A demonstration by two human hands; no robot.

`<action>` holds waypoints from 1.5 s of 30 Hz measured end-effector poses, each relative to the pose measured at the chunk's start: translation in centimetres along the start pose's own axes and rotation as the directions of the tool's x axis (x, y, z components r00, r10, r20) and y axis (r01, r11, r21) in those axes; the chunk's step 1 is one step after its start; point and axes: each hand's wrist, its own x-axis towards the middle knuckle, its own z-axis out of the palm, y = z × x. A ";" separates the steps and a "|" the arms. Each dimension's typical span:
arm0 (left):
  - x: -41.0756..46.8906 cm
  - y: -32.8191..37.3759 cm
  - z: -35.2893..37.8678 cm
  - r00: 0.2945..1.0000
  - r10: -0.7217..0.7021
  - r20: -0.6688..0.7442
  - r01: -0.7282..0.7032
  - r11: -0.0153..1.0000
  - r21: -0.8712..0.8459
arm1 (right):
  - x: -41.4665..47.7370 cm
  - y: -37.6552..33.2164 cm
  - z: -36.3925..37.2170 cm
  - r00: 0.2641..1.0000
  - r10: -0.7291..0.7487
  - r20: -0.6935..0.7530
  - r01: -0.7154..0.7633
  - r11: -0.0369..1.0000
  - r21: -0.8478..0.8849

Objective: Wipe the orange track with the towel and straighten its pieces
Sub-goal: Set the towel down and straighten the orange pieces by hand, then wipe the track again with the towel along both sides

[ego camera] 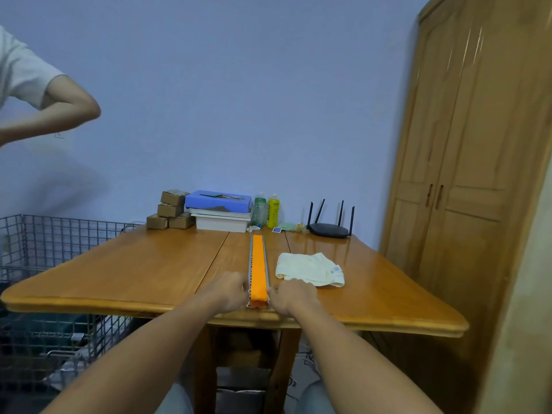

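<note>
Both forearms reach forward from the bottom of the view to the near edge of the glossy orange-brown wooden surface [119,273]. The left hand [228,289] and the right hand [291,294] sit on either side of the near end of the long, narrow orange track with grey toothed side rails [257,264]. Each hand has its fingers curled in, and the fingertips press against the track's side rails, pinching the near end between the two hands. The track lies flat on the surface and runs straight away from the near edge toward the far wall, its pieces in one line.

Just to the right of the track, close beyond the right hand but not touching it, lies a crumpled cream-white cloth towel [310,268] with a small label at its right corner.

At the far edge of the surface stand a stack of small brown cardboard boxes [171,210], a blue flat box on white trays [219,210], a clear green bottle [260,209], a yellow bottle [273,210] and a black router with four antennas [330,227].

On the left stands a grey wire cage [59,243], and above it another person's bent arm in a pale short sleeve [47,100]. On the right is a tall wooden wardrobe [466,174].
</note>
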 end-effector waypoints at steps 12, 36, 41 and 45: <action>6.7 -1.3 1.0 1.000 -0.020 0.006 0.020 1.000 -0.009 | 7.2 3.2 -0.1 0.998 0.044 -0.052 -0.045 0.999 -0.012; 17.2 -6.1 1.9 0.996 -0.073 0.041 0.076 0.995 -0.069 | 21.4 7.6 4.1 0.972 0.232 0.043 -0.230 0.972 -0.044; 19.3 -6.9 2.7 0.995 -0.098 0.021 0.099 0.989 -0.114 | 22.7 8.2 6.3 0.984 0.171 0.056 -0.173 0.985 0.024; 21.1 -7.4 3.7 0.988 -0.152 0.027 0.155 0.977 -0.147 | 23.8 8.6 6.9 0.991 0.126 0.047 -0.130 0.989 0.077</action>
